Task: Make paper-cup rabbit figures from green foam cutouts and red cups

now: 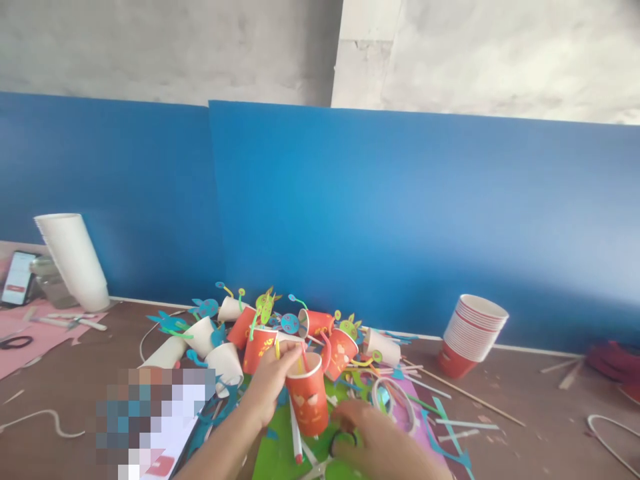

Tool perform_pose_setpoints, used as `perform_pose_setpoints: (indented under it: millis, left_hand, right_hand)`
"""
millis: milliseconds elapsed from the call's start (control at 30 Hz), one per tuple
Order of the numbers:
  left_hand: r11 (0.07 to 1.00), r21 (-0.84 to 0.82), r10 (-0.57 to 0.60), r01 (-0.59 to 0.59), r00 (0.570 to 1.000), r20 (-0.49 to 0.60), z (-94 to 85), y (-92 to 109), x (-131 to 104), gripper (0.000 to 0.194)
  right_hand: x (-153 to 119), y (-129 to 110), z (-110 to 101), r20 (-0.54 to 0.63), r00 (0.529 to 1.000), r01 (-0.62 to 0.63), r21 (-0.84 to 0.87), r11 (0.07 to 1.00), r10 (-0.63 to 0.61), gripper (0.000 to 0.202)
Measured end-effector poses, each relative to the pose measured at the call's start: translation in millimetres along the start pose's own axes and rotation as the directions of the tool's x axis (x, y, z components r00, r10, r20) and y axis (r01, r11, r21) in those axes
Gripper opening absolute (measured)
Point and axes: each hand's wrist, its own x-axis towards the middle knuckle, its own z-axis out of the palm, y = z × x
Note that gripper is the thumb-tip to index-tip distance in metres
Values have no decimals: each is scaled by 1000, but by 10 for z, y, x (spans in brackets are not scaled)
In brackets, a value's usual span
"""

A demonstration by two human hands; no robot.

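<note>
A red paper cup (307, 400) with a printed pattern stands upright in front of me. Bent straws, a pink one and a yellow one, show at its rim. My left hand (273, 377) is closed at the back left of this rim, thumb and fingers pinched together; exactly how it grips the cup is partly hidden. To the cup's right, my right hand (367, 433) is blurred, fingers curled over the black handle of a pair of scissors (317, 470). Whether it grips them cannot be made out. Beside the cup lies a white marker (296, 433) with a red tip.
Decorated red and white cups (225, 365) with straw arms and paper faces pile up behind. A white cup stack (75, 263) leans at left; another cup stack (473, 333) stands right. A roll of tape (395, 403), paper scraps and a pixelated phone (173, 427) lie nearby.
</note>
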Motion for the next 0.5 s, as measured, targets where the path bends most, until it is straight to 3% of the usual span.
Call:
perform_pose_setpoints:
  millis: [100,233,367,500]
  left_hand:
    - [996,-82,-38,35,999,-38,-54,19,50,32]
    - [995,-91,-58,51,996,-72,-125,-9,115,30]
    - [995,-83,-68,63,995,-69,-174,-32,157,31]
    - [996,-85,-41,37,998,-47,-162,-3,133,31]
  right_hand:
    - [-117,209,247,113,980,192,-333,923,-162,32]
    - [-83,469,636,68,984,171,-595,786,-163,35]
    - [-73,547,773,53,984,160,-666,728,-169,35]
    - [-97,367,568,34,982,173,-557,813,-186,35]
